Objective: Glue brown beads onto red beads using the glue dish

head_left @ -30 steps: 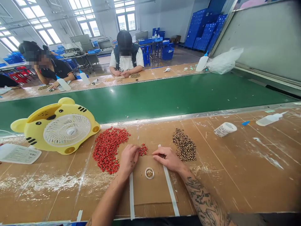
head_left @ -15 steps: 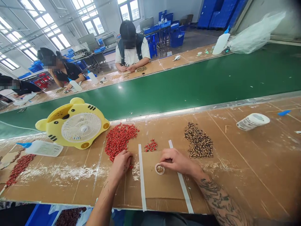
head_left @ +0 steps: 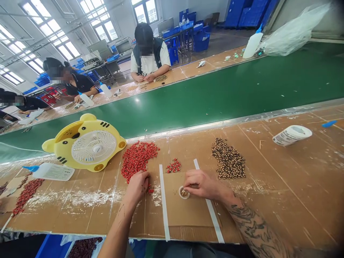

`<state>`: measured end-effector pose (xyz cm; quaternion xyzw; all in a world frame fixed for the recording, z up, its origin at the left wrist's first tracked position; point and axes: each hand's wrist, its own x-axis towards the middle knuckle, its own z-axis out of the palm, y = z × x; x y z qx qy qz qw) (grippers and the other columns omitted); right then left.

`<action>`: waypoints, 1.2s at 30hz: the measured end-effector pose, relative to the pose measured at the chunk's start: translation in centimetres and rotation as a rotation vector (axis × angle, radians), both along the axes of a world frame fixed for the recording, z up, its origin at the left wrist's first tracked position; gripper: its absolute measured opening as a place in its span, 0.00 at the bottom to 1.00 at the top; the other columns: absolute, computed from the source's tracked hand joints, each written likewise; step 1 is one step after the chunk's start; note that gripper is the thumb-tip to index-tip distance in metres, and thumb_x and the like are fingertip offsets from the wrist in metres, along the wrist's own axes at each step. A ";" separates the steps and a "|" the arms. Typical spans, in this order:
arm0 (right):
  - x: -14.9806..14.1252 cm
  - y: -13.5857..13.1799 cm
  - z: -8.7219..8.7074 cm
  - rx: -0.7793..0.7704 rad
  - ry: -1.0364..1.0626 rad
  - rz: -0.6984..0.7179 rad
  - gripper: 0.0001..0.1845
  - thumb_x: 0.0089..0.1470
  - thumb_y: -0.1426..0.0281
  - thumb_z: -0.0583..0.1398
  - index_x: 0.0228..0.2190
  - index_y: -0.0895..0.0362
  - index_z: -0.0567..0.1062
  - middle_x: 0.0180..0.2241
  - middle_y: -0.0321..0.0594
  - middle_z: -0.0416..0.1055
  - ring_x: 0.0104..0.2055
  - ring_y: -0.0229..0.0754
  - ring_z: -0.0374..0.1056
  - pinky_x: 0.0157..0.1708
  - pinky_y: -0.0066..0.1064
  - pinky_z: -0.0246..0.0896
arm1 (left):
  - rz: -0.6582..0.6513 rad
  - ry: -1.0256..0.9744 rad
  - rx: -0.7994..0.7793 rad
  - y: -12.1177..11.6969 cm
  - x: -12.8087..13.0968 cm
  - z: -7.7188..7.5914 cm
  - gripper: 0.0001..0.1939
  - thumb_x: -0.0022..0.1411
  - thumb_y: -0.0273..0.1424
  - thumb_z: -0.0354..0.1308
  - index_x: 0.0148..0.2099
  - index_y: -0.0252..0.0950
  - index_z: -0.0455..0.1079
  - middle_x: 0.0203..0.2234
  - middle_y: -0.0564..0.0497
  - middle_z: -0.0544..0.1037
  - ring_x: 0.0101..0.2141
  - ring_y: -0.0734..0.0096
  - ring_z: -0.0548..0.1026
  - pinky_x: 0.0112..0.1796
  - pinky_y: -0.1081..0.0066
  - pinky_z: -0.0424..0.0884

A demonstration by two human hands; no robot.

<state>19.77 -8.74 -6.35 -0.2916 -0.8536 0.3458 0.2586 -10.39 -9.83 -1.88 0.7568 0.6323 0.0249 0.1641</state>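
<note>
My left hand rests at the near edge of a heap of small red pieces with dark marks. Its fingers are curled together, and whatever they hold is hidden. A few loose red pieces lie beside its fingertips. My right hand is above a cardboard sheet, thumb and fingers pinched at a small round clear cup. The fingertips reach over the cup's rim; what is between them is too small to make out. A small cluster of red pieces sits beyond the sheet.
White strips flank the sheet. A black-and-tan heap lies right, with a white tub farther off. To the left are a yellow fan and a glue bottle. Beyond the green belt, several people sit working.
My right fingertips have moved slightly in over the cup's rim. My left hand stays by the red heap, with more loose red pieces showing beside it. The whole view has shifted slightly.
</note>
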 end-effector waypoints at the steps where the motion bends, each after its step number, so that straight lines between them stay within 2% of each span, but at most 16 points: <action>1: 0.0 0.0 0.0 0.005 0.005 0.008 0.09 0.59 0.68 0.61 0.29 0.57 0.80 0.27 0.39 0.72 0.31 0.39 0.66 0.31 0.29 0.58 | -0.006 -0.012 -0.004 0.1 0.0 0.0 0.13 0.56 0.19 0.49 0.31 0.36 0.74 0.28 0.48 0.77 0.32 0.64 0.74 0.34 0.70 0.64; 3: 0.0 0.0 0.1 0.024 0.011 0.014 0.10 0.60 0.68 0.60 0.30 0.57 0.80 0.27 0.40 0.72 0.31 0.40 0.66 0.31 0.29 0.58 | -0.027 -0.031 -0.001 0.4 0.2 -0.1 0.13 0.57 0.20 0.50 0.33 0.37 0.75 0.28 0.48 0.77 0.32 0.64 0.75 0.34 0.70 0.64; 5: 0.0 -0.1 0.2 0.057 0.010 0.000 0.11 0.60 0.68 0.60 0.29 0.57 0.80 0.27 0.40 0.71 0.31 0.40 0.66 0.30 0.29 0.57 | -0.010 -0.152 -0.006 0.5 0.5 -0.2 0.12 0.58 0.23 0.52 0.37 0.36 0.76 0.30 0.48 0.79 0.32 0.65 0.76 0.35 0.70 0.67; 8: 0.0 -0.2 0.4 0.111 -0.014 -0.008 0.11 0.60 0.69 0.60 0.26 0.57 0.78 0.26 0.39 0.70 0.30 0.39 0.64 0.30 0.30 0.55 | 0.126 -0.587 -0.117 0.6 1.6 -0.6 0.10 0.56 0.27 0.58 0.41 0.35 0.77 0.31 0.47 0.81 0.31 0.66 0.78 0.35 0.70 0.70; 11: -0.3 -0.3 0.6 0.152 -0.032 -0.011 0.11 0.59 0.70 0.60 0.24 0.57 0.75 0.24 0.37 0.67 0.28 0.38 0.62 0.29 0.30 0.53 | 0.272 -1.029 -0.292 0.5 3.5 -1.3 0.09 0.51 0.30 0.66 0.37 0.34 0.78 0.28 0.48 0.82 0.31 0.66 0.79 0.35 0.70 0.73; 13: -0.4 -0.3 0.8 0.169 -0.026 -0.026 0.12 0.59 0.71 0.59 0.24 0.57 0.73 0.24 0.36 0.65 0.27 0.38 0.60 0.28 0.30 0.51 | 0.345 -1.239 -0.343 0.4 4.8 -1.8 0.08 0.47 0.30 0.70 0.32 0.33 0.79 0.26 0.49 0.82 0.29 0.67 0.80 0.35 0.71 0.74; 16: -0.5 -0.3 0.7 0.161 -0.018 -0.015 0.11 0.57 0.72 0.59 0.23 0.56 0.71 0.23 0.34 0.63 0.26 0.37 0.59 0.28 0.29 0.50 | 0.460 -1.436 -0.371 0.3 6.6 -3.0 0.10 0.42 0.29 0.73 0.29 0.32 0.78 0.22 0.50 0.81 0.24 0.70 0.78 0.30 0.72 0.74; 19: -0.4 -0.2 0.6 0.136 -0.025 -0.025 0.12 0.57 0.72 0.59 0.22 0.57 0.70 0.22 0.34 0.62 0.26 0.37 0.59 0.28 0.29 0.50 | 0.511 -1.521 -0.390 0.2 7.5 -4.2 0.11 0.40 0.30 0.74 0.28 0.32 0.78 0.19 0.50 0.80 0.21 0.72 0.77 0.27 0.74 0.73; 25: 0.0 -0.3 1.1 -0.010 0.074 0.005 0.10 0.55 0.71 0.59 0.23 0.57 0.72 0.22 0.34 0.64 0.24 0.36 0.59 0.26 0.28 0.52 | 0.471 -1.517 -0.383 -0.2 7.6 -5.4 0.12 0.41 0.31 0.74 0.31 0.32 0.80 0.21 0.48 0.81 0.23 0.70 0.78 0.30 0.72 0.74; 28: 0.2 -0.3 1.3 -0.077 0.245 -0.153 0.12 0.56 0.68 0.59 0.23 0.57 0.73 0.21 0.35 0.65 0.23 0.36 0.59 0.25 0.29 0.53 | 0.446 -1.509 -0.385 -0.2 7.5 -5.8 0.13 0.43 0.31 0.73 0.34 0.33 0.80 0.22 0.50 0.82 0.24 0.71 0.78 0.32 0.72 0.74; 32: -0.4 -0.4 0.8 -0.068 0.410 -0.403 0.13 0.57 0.65 0.59 0.23 0.56 0.74 0.20 0.35 0.63 0.23 0.38 0.59 0.25 0.30 0.55 | 0.408 -1.438 -0.392 -0.3 7.6 -6.0 0.11 0.46 0.32 0.72 0.33 0.33 0.80 0.23 0.49 0.82 0.25 0.69 0.79 0.32 0.72 0.73; 36: -1.2 -0.4 0.3 -0.035 0.399 -0.442 0.12 0.57 0.66 0.59 0.24 0.56 0.75 0.20 0.35 0.63 0.23 0.38 0.59 0.25 0.31 0.55 | 0.402 -1.404 -0.394 -0.3 7.8 -5.5 0.11 0.46 0.32 0.72 0.32 0.34 0.79 0.22 0.50 0.82 0.25 0.70 0.79 0.30 0.74 0.72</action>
